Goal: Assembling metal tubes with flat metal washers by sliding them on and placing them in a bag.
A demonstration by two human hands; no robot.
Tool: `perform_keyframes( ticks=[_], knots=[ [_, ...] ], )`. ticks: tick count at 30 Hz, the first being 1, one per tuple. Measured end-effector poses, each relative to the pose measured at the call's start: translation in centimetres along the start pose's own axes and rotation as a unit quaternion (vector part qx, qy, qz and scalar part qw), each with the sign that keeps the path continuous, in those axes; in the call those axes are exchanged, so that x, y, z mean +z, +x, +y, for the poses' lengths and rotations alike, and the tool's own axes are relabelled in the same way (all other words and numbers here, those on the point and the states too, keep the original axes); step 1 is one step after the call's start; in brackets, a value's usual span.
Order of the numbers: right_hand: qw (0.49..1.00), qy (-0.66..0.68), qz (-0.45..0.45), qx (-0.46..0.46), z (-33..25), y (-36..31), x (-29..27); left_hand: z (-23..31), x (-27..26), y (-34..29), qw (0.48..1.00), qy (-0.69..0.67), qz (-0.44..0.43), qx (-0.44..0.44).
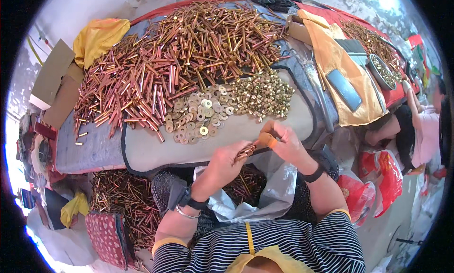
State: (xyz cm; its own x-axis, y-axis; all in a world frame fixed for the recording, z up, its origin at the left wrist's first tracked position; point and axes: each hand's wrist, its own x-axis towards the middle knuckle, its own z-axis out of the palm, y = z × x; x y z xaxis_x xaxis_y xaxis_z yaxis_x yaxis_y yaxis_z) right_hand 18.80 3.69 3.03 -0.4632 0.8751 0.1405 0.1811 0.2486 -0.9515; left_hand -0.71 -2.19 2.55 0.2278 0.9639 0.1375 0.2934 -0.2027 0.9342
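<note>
My left hand (228, 162) is closed round several copper-coloured bolts (246, 152), held over the near edge of the grey mat (165, 147). Right beside it, my right hand (287, 143) pinches its fingers together at the ends of these bolts; whatever is between its fingertips is hidden. An orange cover (267, 140) wraps one of its fingers. Ahead of both hands, a pile of washers (201, 113) lies on the mat, with a heap of brass-coloured nuts (265, 94) to its right. Behind them spreads a large heap of long copper-coloured bolts (189, 46).
Below my hands, a pale plastic bag (279, 192) lies open over my lap, with more bolts (243, 185) in it. Another bolt heap (123, 197) sits low at left. A phone (344, 89) rests on orange cloth (326, 50). At right, another person (418, 126) reaches toward a bowl (382, 72).
</note>
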Motion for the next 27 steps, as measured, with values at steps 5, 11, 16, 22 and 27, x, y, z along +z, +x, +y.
perform_keyframes(
  ticks=[5, 11, 16, 22, 27],
  knots=[
    [0.998, 0.05, -0.02, 0.041, -0.2, -0.3, -0.1, 0.1, -1.5, -0.2, 0.994, 0.084, -0.009, 0.063],
    [0.994, -0.016, 0.104, -0.019, -1.2, 2.4, 0.6, 1.6, -4.7, 0.0, 0.953, -0.242, 0.053, -0.174],
    [0.967, -0.175, 0.07, -0.172, -1.1, 8.2, 2.2, -0.6, -4.9, 0.9, 0.904, -0.38, 0.158, -0.117],
    [0.867, -0.362, 0.151, -0.308, -1.3, 17.1, 3.1, -1.3, -5.5, 1.0, 0.821, -0.516, 0.229, -0.09],
    [0.774, -0.538, 0.137, -0.306, -0.4, 21.6, 4.5, -1.9, -5.8, 1.5, 0.803, -0.529, 0.255, -0.099]
  ],
)
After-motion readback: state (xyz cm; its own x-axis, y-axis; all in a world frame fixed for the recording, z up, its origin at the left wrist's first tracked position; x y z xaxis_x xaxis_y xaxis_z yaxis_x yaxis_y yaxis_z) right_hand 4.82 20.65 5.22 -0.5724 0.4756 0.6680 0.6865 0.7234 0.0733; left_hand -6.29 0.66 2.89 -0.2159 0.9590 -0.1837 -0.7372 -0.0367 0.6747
